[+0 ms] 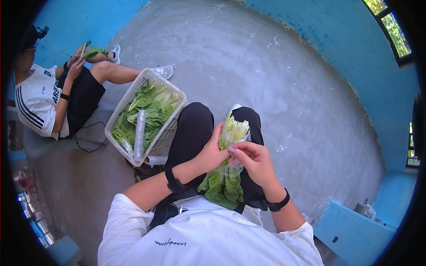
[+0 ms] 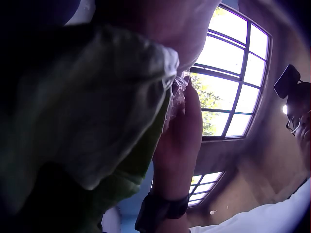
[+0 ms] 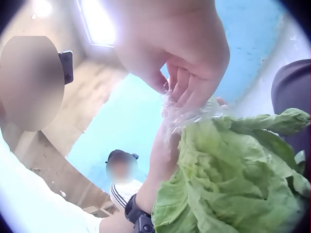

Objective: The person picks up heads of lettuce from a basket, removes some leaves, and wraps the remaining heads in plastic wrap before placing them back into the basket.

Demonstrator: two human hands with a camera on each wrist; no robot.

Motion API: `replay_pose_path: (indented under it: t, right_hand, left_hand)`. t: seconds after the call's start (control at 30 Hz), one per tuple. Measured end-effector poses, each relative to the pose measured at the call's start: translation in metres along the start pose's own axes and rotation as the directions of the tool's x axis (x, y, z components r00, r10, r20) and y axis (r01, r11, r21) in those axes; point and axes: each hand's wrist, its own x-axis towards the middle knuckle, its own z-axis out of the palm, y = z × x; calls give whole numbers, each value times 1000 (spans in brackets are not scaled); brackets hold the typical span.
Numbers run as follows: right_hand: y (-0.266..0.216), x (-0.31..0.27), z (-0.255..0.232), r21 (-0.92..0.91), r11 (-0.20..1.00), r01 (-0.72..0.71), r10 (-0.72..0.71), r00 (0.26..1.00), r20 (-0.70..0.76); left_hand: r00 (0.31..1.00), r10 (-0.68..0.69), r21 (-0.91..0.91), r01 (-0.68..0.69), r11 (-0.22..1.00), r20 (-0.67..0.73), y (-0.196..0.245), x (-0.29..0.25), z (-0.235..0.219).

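A bundle of leafy lettuce (image 1: 222, 188) lies lengthwise over my lap, its pale cut stalks away from me and its green leaves toward my body. Clear plastic wrap (image 3: 182, 119) circles its middle. My left hand (image 1: 210, 155) grips the bundle from the left side, the thumb along the stalks. From the right, my right hand (image 1: 256, 163) pinches a gathered bit of the wrap between thumb and fingers, close to the left hand. In the left wrist view, dark leaves (image 2: 97, 111) block much of the scene.
A white plastic basket (image 1: 116, 116) of lettuce stands beside my left knee. One wrap roll (image 1: 140, 133) lies on that lettuce; another roll (image 1: 156, 160) is beside the basket. At far left a seated person (image 1: 49, 95) holds leaves (image 1: 93, 52). A blue ledge (image 1: 350, 228) is at right.
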Motion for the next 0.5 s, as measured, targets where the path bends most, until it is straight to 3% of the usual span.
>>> replay_pose_path:
  t: [0.07, 0.13, 0.23, 0.27, 0.33, 0.4, 0.5]
  right_hand:
    - [0, 0, -8, 131, 987, -92, 87, 995, 47]
    - [1, 1, -12, 113, 992, -64, 62, 998, 28]
    - [0, 2, -16, 109, 992, -57, 58, 998, -1]
    - [0, 2, -17, 111, 992, -60, 62, 998, -10]
    - [1, 0, -11, -102, 995, 24, -29, 998, -53]
    - [-5, -1, -1, -348, 936, 44, -92, 988, -123]
    - [-9, 2, 8, -672, 706, 226, -384, 918, -95]
  left_hand:
    - [998, -35, -81, 40, 996, 55, 1, -1, -5]
    - [988, -95, -205, 120, 971, 125, 7, -4, -9]
    - [970, -39, -655, 193, 731, 241, 17, -2, -16]
    - [972, -32, -539, 156, 828, 232, 15, -2, -16]
    - [977, -15, -272, 74, 959, 213, 11, -3, -15]
    - [973, -7, -160, 45, 986, 232, 12, -5, -9]
    - [968, 23, -26, -17, 1000, 250, 7, -2, -2]
